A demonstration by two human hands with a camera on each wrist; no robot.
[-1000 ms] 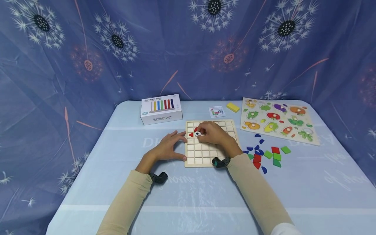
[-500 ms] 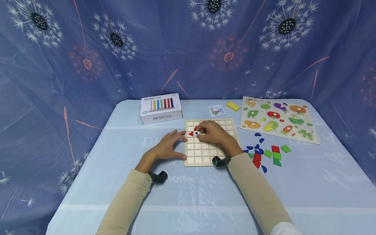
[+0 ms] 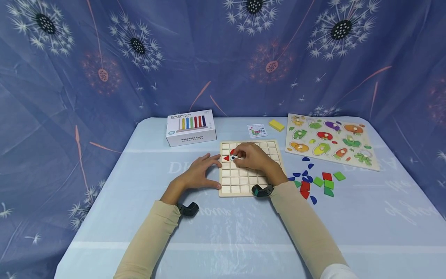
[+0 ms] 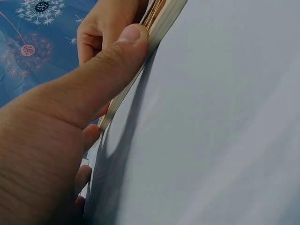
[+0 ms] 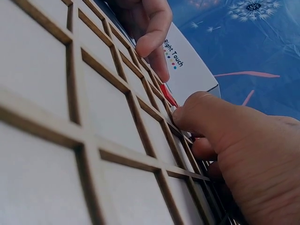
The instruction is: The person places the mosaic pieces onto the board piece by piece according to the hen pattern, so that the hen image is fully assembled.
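Note:
A square wooden grid board (image 3: 235, 189) lies flat in the middle of the table. My right hand (image 3: 252, 155) is over its upper left cells, thumb and fingers pinching a small white tile with a dark dot (image 3: 233, 158). In the right wrist view the thumb (image 5: 197, 110) hides that tile. A red triangle (image 3: 226, 158) sits in the cell to its left, and a red piece (image 3: 232, 152) shows just above it. My left hand (image 3: 200, 172) is spread along the board's left edge, its thumb (image 4: 129, 44) and fingertips against the rim.
Loose blue half-circles (image 3: 306, 159), red tiles (image 3: 304, 186) and green tiles (image 3: 328, 185) lie right of the board. Behind it are a printed pattern card (image 3: 257, 130), a yellow block (image 3: 277, 125) and a white toy box (image 3: 191, 128). A vegetable peg puzzle (image 3: 331, 141) lies at the back right.
The dotted tile has shifted very slightly left under my right fingertips. My left hand has stayed at the board's edge.

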